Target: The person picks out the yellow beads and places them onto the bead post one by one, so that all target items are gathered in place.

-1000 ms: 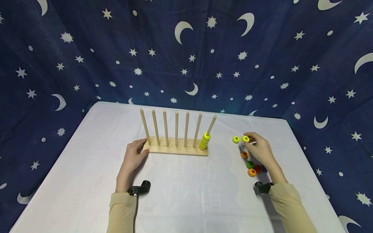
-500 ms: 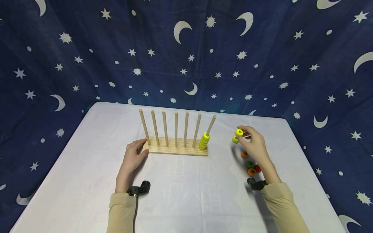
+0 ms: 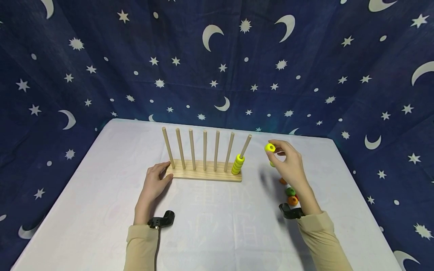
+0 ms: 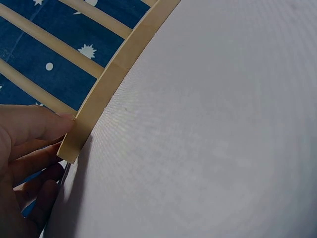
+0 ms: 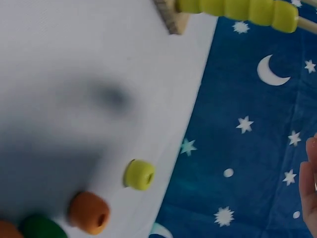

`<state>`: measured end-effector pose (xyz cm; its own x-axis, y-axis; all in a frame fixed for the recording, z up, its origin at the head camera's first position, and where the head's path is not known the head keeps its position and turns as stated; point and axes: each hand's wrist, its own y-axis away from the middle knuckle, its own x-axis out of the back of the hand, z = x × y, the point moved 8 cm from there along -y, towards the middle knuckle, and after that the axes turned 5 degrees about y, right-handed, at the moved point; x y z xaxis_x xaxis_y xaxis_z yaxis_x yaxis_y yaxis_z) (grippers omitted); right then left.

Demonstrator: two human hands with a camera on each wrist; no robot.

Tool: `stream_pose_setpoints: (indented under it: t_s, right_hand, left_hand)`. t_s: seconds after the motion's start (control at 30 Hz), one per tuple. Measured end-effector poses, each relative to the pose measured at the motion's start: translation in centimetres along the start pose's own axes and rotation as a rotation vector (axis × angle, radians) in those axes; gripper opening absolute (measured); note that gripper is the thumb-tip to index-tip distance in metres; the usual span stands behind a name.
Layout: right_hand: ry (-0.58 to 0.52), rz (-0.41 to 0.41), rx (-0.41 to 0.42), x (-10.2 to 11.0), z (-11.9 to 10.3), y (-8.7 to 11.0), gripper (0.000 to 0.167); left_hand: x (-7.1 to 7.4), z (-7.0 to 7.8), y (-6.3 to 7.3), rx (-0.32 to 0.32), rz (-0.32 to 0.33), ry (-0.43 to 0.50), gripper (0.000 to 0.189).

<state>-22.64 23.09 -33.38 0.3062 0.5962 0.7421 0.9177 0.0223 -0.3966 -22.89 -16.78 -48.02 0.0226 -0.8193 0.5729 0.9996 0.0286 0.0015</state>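
A wooden peg rack [image 3: 203, 174] with several upright rods stands mid-table in the head view. Several yellow beads [image 3: 238, 165] are stacked on its rightmost rod. My left hand [image 3: 155, 185] holds the left end of the base, thumb at the front; the left wrist view shows the thumb on the wood [image 4: 101, 91]. Right of the rack and above the table, my right hand [image 3: 289, 163] pinches a yellow bead [image 3: 269, 147] between thumb and fingers, its hole showing. In the right wrist view only fingertips [image 5: 309, 188] appear at the edge, and the held bead is out of sight.
Loose beads lie below the right hand: a yellow one [image 5: 140, 174], an orange one [image 5: 89, 213] and a green one [image 3: 290, 191], beside another orange bead [image 3: 292, 200] and a partly hidden red one. A dark star-and-moon cloth [image 3: 217, 67] hangs behind the white table [image 3: 203, 233].
My right hand has lifted the yellow bead and carried it leftward and up, toward the rack. The left hand has stayed on the base.
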Motion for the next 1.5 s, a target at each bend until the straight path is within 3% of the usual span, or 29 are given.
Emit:
stream_pose_setpoints:
  t_s: [0.6, 1.17, 1.5]
  right_hand:
    - [-0.092, 0.089, 0.153, 1.5, -5.4, -0.5, 0.038]
    - [-0.17, 0.093, 0.207, 1.6, -7.8, -1.5, 0.036]
    - [-0.203, 0.058, 0.192, 1.0, -8.4, -2.1, 0.034]
  left_hand:
    - [0.1, 0.0, 0.1, 0.014, -0.003, -0.01, 0.051]
    - [0.1, -0.2, 0.2, 0.014, -0.007, -0.002, 0.051]
    - [0.0, -0.1, 0.0, 0.014, 0.012, -0.012, 0.051]
